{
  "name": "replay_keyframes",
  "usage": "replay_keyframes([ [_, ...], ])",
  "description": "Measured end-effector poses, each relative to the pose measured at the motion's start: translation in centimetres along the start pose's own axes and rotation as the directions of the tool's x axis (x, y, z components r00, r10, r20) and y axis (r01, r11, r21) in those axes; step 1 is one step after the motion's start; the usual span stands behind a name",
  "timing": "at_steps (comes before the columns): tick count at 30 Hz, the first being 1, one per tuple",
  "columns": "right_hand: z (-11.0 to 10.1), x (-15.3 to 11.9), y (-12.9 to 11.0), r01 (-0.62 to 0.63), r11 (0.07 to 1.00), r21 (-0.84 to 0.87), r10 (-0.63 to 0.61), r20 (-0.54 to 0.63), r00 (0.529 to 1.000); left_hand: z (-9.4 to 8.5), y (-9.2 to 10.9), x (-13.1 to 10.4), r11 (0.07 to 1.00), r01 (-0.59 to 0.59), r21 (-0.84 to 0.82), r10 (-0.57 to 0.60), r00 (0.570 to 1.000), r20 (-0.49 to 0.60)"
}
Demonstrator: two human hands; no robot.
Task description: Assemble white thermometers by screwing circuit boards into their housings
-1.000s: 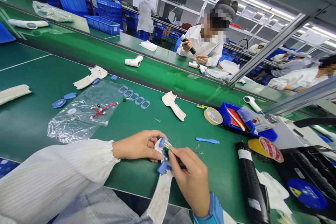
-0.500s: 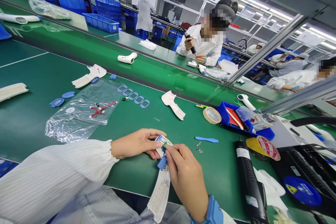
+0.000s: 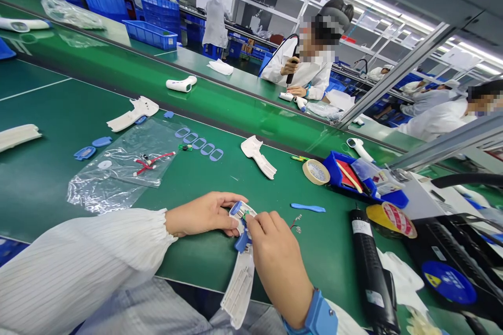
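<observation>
A white shell half (image 3: 238, 285) with blue parts and a small green piece in its head end is held over the front edge of the green table. My left hand (image 3: 204, 214) grips the head end from the left, fingers behind it and thumb at its near side. My right hand (image 3: 277, 256), with a blue band at the wrist, pinches at the small green piece (image 3: 245, 215) inside the shell; its fingertips partly cover it. A blue trigger-like part (image 3: 242, 241) sits below the fingertips. Another white shell half (image 3: 258, 157) lies beyond my hands.
Blue stick (image 3: 308, 208), tape roll (image 3: 316, 172), blue bin (image 3: 346, 175) and black electric screwdriver (image 3: 372, 267) are on the right. Plastic bag (image 3: 118, 172) with red wires, blue rings (image 3: 199, 144) and shell parts lie left. A co-worker (image 3: 310, 57) sits across the green conveyor (image 3: 236, 110).
My left thumb has drawn back from inside the shell toward its near-left edge. My right fingers have shifted slightly. A white device on the conveyor has moved left; the co-worker's tool is more upright.
</observation>
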State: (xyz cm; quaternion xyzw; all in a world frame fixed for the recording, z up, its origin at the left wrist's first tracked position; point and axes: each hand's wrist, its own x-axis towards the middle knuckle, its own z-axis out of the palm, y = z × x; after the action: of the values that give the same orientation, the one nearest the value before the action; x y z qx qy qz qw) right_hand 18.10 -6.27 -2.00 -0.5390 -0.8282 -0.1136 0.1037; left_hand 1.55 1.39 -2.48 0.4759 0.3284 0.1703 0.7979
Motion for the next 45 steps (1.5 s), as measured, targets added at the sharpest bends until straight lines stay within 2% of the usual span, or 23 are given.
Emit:
replay_keyframes([
  [5, -0.3, 0.3, -0.1, 0.074, 0.996, -0.052, -0.075, -0.006, 0.997, 0.2, 0.5, -0.3, 0.999, 0.04, 0.012, -0.039, 0.998, -0.054],
  [11, -0.4, 0.3, -0.3, 0.151, 0.986, -0.075, -0.151, 0.011, 0.989, -0.1, 0.1, -0.1, 0.999, 0.044, -0.02, -0.045, 0.998, -0.054],
  [15, -0.3, 0.3, -0.4, 0.159, 0.985, -0.073, -0.157, 0.03, 0.987, -0.1, -0.1, -0.1, 0.998, 0.048, -0.031, -0.05, 0.996, -0.077],
  [19, -0.9, 0.3, 0.3, 0.116, 0.992, 0.048, -0.115, -0.015, 0.993, 0.3, 0.4, -0.5, 1.0, 0.011, 0.022, -0.009, 0.998, -0.063],
  [23, -2.6, 0.3, 1.0, 0.004, 0.957, 0.289, 0.032, -0.118, 0.992, 0.7, 1.2, -1.4, 0.991, -0.119, 0.059, 0.121, 0.992, -0.023],
  [26, -3.8, 0.6, 1.0, -0.049, 0.962, 0.27, 0.109, -0.21, 0.972, 0.8, 1.5, -2.1, 0.975, -0.214, 0.063, 0.215, 0.977, -0.008],
  [31, -4.5, 1.4, 0.8, -0.074, 0.978, 0.195, 0.126, -0.267, 0.955, 1.1, 2.0, -3.1, 0.949, -0.297, 0.103, 0.3, 0.954, -0.015],
  [37, -4.8, 2.5, 1.1, -0.086, 0.974, 0.207, 0.128, -0.197, 0.972, 1.5, 2.5, -3.4, 0.939, -0.331, 0.091, 0.331, 0.944, 0.013],
  [42, -5.2, 3.3, 1.5, -0.086, 0.939, 0.333, 0.131, -0.115, 0.985, 1.3, 2.4, -3.5, 0.94, -0.328, 0.097, 0.329, 0.944, 0.003],
  [45, -5.1, 3.8, 1.7, -0.133, 0.899, 0.417, 0.159, -0.029, 0.987, 1.0, 2.2, -3.4, 0.942, -0.32, 0.104, 0.323, 0.946, -0.022],
])
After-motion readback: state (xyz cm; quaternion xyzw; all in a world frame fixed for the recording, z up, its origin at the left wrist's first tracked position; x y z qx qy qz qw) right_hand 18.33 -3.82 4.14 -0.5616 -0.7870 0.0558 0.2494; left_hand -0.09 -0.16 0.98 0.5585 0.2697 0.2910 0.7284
